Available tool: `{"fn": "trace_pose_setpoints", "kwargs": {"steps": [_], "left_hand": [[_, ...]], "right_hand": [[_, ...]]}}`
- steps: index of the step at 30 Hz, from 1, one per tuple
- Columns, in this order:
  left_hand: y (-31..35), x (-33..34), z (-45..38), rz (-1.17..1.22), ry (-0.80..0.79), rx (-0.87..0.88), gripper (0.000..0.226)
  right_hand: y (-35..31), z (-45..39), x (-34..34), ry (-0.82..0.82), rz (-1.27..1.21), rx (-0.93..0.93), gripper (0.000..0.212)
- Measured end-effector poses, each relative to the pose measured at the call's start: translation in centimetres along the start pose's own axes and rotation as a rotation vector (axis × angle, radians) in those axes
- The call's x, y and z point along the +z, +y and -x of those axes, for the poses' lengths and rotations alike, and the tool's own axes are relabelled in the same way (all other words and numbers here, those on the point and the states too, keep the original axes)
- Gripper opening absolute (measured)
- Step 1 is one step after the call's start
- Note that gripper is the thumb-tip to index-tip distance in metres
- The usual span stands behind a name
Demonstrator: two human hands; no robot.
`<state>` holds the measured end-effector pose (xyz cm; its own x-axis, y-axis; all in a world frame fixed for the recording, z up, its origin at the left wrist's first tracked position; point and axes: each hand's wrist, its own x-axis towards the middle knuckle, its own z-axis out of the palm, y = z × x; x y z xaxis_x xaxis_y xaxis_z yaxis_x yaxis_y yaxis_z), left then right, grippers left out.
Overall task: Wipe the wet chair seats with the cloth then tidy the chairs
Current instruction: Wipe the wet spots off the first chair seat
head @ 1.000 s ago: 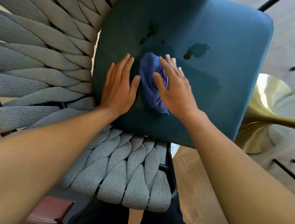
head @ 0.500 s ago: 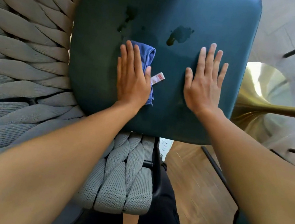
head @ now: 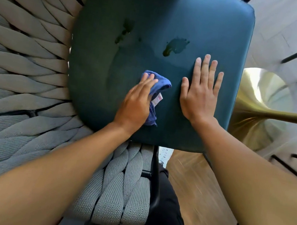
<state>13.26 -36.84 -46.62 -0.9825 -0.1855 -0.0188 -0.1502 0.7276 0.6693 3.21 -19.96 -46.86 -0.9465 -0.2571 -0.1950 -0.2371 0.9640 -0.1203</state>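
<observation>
The main risk, as I judge it, is that the two dark wet patches get missed or merely smeared; the cloth (head: 158, 87) sits bunched near the front middle of the teal seat (head: 96, 67), well short of the left patch (head: 124, 30) and the right patch (head: 176, 45), both of which lie further back; a wadded cloth offers little face, so a pass over the puddles could push water about rather than lift it; spreading the cloth flat would likely help. A second risk is water being driven off the seat edge into the grey woven back (head: 22, 56) that wraps round it on the left, which looks absorbent and harder to dry; a wide sweep toward that side would cause it. The white tag (head: 157, 100) on the cloth faces up and could drag across the seat.

The left hand (head: 136, 101) lies palm down on the cloth, fingers together and angled up to the right, pressing rather than clutching; its edges are blurred, which suggests motion, though I cannot tell the direction. The right hand (head: 200, 91) is spread flat and empty on the bare seat just beside the cloth, not touching it, fingers pointing toward the back, apparently bracing the chair; both forearms reach in from the bottom of the view.
</observation>
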Motion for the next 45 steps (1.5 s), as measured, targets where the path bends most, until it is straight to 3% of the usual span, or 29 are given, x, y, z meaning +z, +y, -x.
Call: {"fn": "trace_pose_setpoints", "kwargs": {"steps": [6,11,16,23,29,33,37,45], "left_hand": [[2.8,-1.6,-9.3,0.146,0.167,-0.137,0.044],[1.4,1.7,-13.1,-0.183,0.084,-0.118,0.062],[0.2,3.7,-12.2,-0.418,0.123,0.096,0.057],[-0.1,1.4,-8.2,-0.248,-0.09,0.344,0.057],[1.6,-1.4,-11.0,-0.022,-0.133,0.209,0.053],[2.3,0.0,-16.5,-0.13,-0.073,0.237,0.061],[1.3,3.8,-17.8,-0.342,-0.106,0.332,0.05],[0.7,3.9,-13.7,-0.297,-0.094,0.578,0.042]], "right_hand": [[0.3,0.0,0.9,0.046,0.044,0.08,0.066],[0.4,0.0,1.8,0.092,0.061,0.079,0.067],[0.2,-0.1,1.9,0.114,0.067,0.09,0.069],[0.2,-0.1,1.6,0.123,0.047,0.074,0.066],[0.2,0.2,0.7,0.13,0.02,0.088,0.065],[0.9,0.8,1.1,0.114,0.039,0.158,0.067],[1.2,0.9,1.9,0.117,0.059,0.154,0.067],[1.3,1.0,1.7,0.139,0.023,0.129,0.065]]}}
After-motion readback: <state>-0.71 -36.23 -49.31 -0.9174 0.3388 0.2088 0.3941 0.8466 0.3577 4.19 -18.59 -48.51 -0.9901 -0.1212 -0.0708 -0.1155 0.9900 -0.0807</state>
